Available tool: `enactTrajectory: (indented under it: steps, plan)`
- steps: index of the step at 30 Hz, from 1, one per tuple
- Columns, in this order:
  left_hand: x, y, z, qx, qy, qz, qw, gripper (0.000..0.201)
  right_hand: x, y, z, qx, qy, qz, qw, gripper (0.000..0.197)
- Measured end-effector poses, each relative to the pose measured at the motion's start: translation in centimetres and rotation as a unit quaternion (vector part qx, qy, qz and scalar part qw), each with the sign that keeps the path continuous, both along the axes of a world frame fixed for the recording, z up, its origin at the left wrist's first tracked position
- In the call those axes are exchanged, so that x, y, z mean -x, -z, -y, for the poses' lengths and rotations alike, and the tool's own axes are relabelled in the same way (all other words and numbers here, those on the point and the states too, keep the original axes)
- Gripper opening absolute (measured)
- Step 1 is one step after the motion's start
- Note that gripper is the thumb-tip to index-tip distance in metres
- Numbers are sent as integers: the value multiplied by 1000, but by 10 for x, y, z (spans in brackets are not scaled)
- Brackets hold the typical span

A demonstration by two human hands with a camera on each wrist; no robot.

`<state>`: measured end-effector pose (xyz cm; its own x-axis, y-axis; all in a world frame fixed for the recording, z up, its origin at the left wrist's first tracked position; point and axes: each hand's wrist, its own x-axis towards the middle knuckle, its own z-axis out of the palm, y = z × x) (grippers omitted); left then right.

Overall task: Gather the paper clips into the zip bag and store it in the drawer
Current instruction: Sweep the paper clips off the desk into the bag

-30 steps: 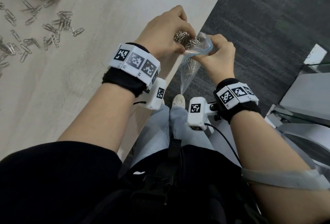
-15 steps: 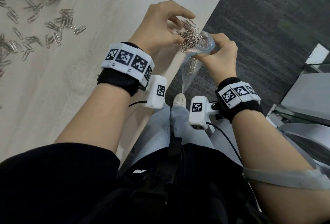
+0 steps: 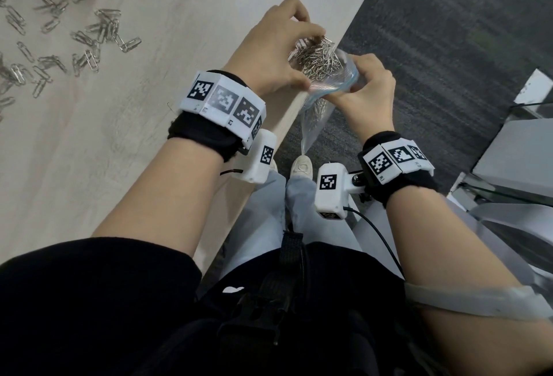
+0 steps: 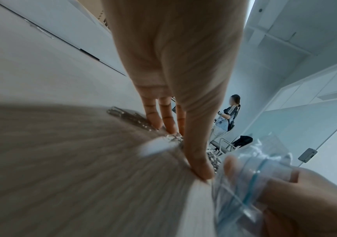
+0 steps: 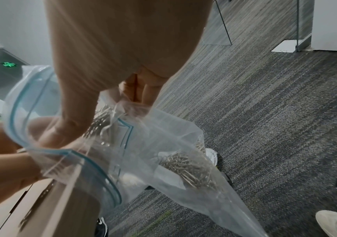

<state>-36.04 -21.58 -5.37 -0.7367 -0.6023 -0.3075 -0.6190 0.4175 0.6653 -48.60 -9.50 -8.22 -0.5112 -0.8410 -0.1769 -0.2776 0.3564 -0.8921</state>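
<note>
At the table's edge (image 3: pixel 287 118) my left hand (image 3: pixel 311 59) arches over a clump of paper clips (image 3: pixel 326 61), holding it between fingertips and thumb right at the mouth of the zip bag (image 3: pixel 317 112). My right hand (image 3: pixel 359 76) grips the bag's blue-lined rim and holds it wide just off the edge. In the right wrist view the clear zip bag (image 5: pixel 163 160) hangs down with a bunch of clips (image 5: pixel 188 166) inside. Many loose clips (image 3: pixel 89 37) lie scattered on the table at far left. The left wrist view shows my left thumb (image 4: pixel 200 168) pressing on the edge beside the bag (image 4: pixel 244 184).
Dark grey carpet (image 3: pixel 434 31) lies beyond the light wooden table (image 3: pixel 134 196). Drawer fronts (image 5: pixel 31 208) show under the tabletop. My shoes (image 3: pixel 302 167) are below the bag. Grey furniture (image 3: pixel 514 151) stands at right. Another person (image 4: pixel 231 112) is far off.
My left hand lifted the clump slightly, then brought it down onto the bag's mouth, so more of the clump shows. The right hand kept its grip on the rim.
</note>
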Motion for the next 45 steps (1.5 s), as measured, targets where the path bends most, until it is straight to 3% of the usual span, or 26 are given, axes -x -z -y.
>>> enactTrajectory:
  steps: [5, 11, 19, 23, 28, 31, 39, 42, 45]
  plan:
    - [2, -1, -3, -3, 0, -11, 1000, 53, 1, 2, 0, -7, 3, -7, 1000, 61]
    - [6, 1, -7, -2, 30, -17, 999, 36, 3, 4, 0, -10, -1, -23, 1000, 52]
    - [6, -5, -14, -94, -35, -112, 989, 45, 2, 3, 0, -5, -5, -23, 1000, 51]
    - [-4, -5, -12, -82, -105, -159, 978, 42, 1, 3, 0, -7, 3, -25, 1000, 48]
    - [-12, -3, -2, 5, -69, -61, 996, 43, -1, 1, 0, 1, 1, -28, 1000, 49]
    - [-9, -2, -7, -27, -46, -28, 998, 46, -1, 2, -1, 4, -1, -34, 999, 51]
    - [9, 0, -17, -24, -5, -56, 998, 28, -1, 2, 0, -3, 0, -31, 1000, 44]
    - [5, -1, -15, -55, -52, -113, 991, 29, -1, 1, 0, -13, 3, -31, 999, 44]
    - [-1, -1, -8, -12, -103, -138, 985, 34, -2, 1, 0, -16, 4, -22, 1000, 48]
